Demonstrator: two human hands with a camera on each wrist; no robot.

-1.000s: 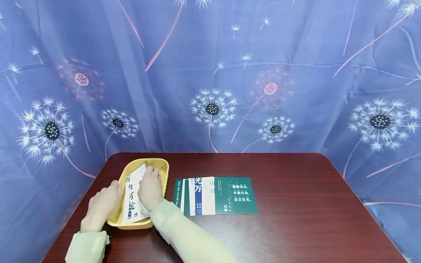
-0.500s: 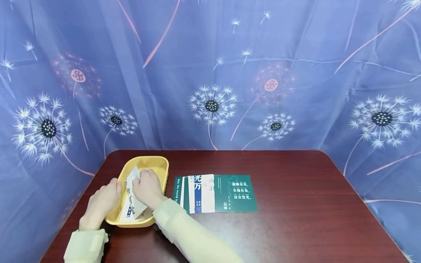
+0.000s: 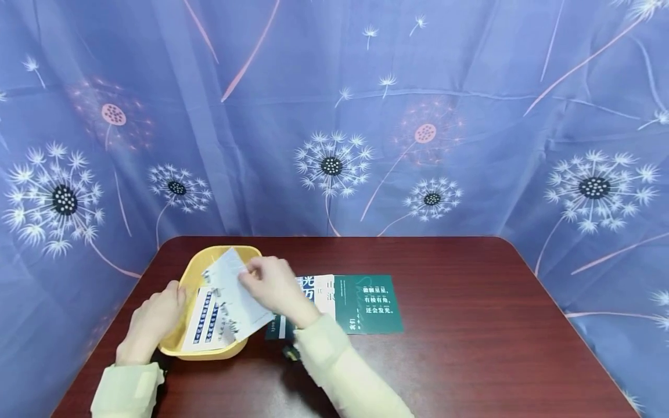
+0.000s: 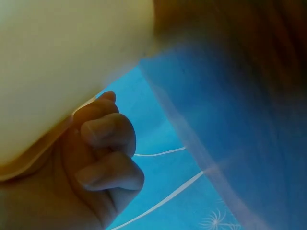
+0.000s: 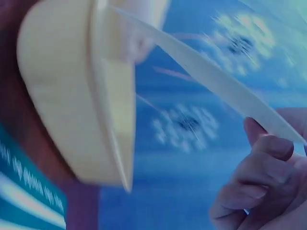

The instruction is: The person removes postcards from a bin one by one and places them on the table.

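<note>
At the left of the table in the head view stands a yellow plastic basket (image 3: 193, 271). My left hand (image 3: 155, 318) grips its left rim; the left wrist view shows the fingers (image 4: 108, 129) curled beside the wall. My right hand (image 3: 278, 288) pinches a white card (image 3: 236, 299) with dark lettering by its edge, tilted over the basket's right side. In the right wrist view that same card (image 5: 216, 81) appears nearly edge-on above the fingers. Another white card (image 3: 195, 332) with blue blocks of print lies inside the basket.
Right of the basket, several overlapping cards lie in a row on the dark red table (image 3: 460, 325), including a green card (image 3: 371, 307) and a white card (image 3: 326, 296). My right forearm (image 3: 347, 368) crosses in front of them. A blue dandelion-print curtain (image 3: 334, 116) hangs behind.
The right hand has lifted a white card up from inside the basket and moved right with it, uncovering a card with blue print. The left hand stays on the rim.
</note>
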